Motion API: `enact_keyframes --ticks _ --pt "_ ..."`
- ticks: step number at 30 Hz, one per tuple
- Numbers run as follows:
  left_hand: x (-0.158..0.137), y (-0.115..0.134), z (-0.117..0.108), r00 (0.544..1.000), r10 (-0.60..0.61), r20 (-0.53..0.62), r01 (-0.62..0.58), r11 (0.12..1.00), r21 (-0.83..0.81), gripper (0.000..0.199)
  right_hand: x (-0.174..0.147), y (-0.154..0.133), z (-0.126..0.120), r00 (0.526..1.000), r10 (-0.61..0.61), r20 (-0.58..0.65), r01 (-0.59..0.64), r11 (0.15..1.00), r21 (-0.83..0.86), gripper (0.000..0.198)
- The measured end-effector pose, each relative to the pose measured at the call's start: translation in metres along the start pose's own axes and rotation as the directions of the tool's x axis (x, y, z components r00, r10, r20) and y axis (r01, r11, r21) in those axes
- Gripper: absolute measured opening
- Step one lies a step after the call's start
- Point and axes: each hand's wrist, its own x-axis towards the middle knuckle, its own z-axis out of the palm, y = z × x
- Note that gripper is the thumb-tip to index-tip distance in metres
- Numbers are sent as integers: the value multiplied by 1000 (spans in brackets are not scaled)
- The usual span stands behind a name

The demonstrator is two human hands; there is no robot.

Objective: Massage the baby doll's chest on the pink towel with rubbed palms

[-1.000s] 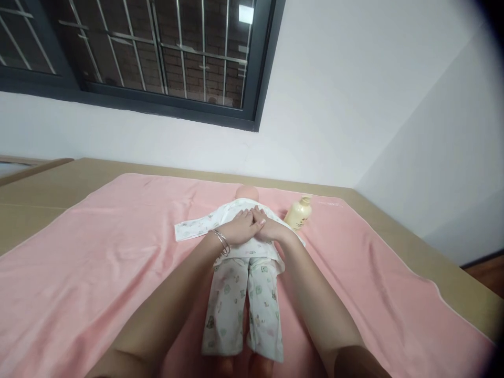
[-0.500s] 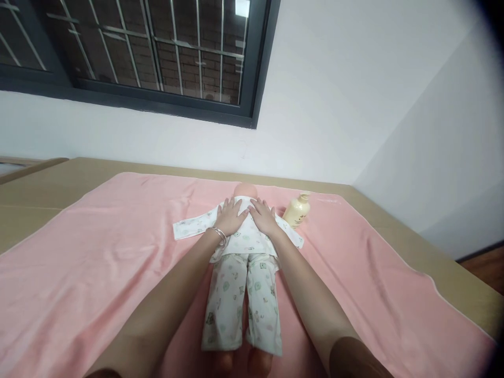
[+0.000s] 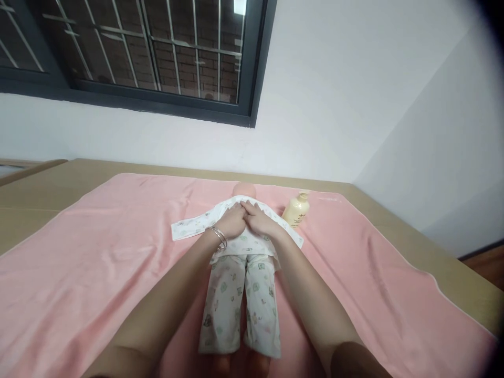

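A baby doll lies stretched out on a pink cloth, dressed in a white printed long-sleeved top [image 3: 246, 244] and matching trousers [image 3: 224, 304]. Its round bare head [image 3: 244, 190] shows beyond the collar, and its feet are partly visible at the bottom edge. My left hand [image 3: 233, 219], with silver bangles at the wrist, rests on the upper part of the top. My right hand [image 3: 258, 216] lies beside it, its fingers drawn together and overlapping the left fingertips. Neither hand visibly grasps anything; the left fingers are partly covered.
A cream pump bottle [image 3: 296, 210] stands on the pink cloth [image 3: 129, 226], right of the doll's sleeve. The wooden tabletop [image 3: 51, 184] shows around the cloth. Behind it rise a white wall [image 3: 315, 105] and a dark-framed barred window [image 3: 252, 63].
Both hands have slid inward across the doll's top. Their fingers were spread and apart; now they are drawn together and overlap at the middle.
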Motion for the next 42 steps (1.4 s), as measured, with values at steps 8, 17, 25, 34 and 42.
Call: enact_keyframes --ticks 8,17,25,34,42 --pt "13 -37 9 973 -212 -89 215 976 22 83 17 43 3 959 95 -267 -142 976 -163 70" --pt "-7 -3 -15 933 -332 140 298 930 216 80 0 7 -2 969 144 -201 -208 913 -351 61" --pt "-31 24 -30 968 -103 228 29 952 304 67 -31 -33 3 999 -49 18 51 853 -519 65" --pt "9 -25 7 992 -76 -104 84 994 73 52 6 12 0 993 -71 -90 40 949 -313 56" --pt "12 -40 15 978 -145 -152 151 988 33 59 15 30 8 966 37 -257 -103 963 -248 60"
